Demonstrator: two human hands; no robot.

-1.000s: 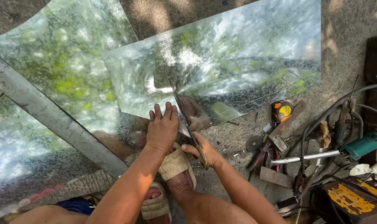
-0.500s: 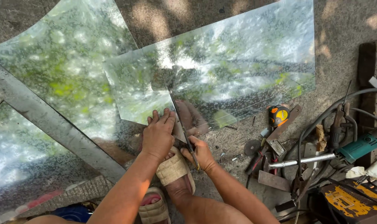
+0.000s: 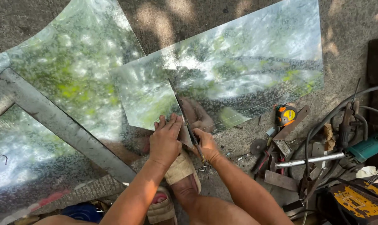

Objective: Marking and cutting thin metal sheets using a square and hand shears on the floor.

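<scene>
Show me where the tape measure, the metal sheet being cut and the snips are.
tape measure (image 3: 285,115), head view, its yellow case.
metal sheet (image 3: 255,62), head view, its shiny middle.
snips (image 3: 185,116), head view, the blades.

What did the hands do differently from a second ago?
The left hand, flat on the shiny metal sheet before, now grips its cut edge. The right hand stays on the snips, whose cut runs farther up the sheet. The tape measure lies as before.

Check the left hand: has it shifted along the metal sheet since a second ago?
Yes. The left hand has slid back toward the person, nearer the sandalled foot, to the sheet's near edge.
</scene>
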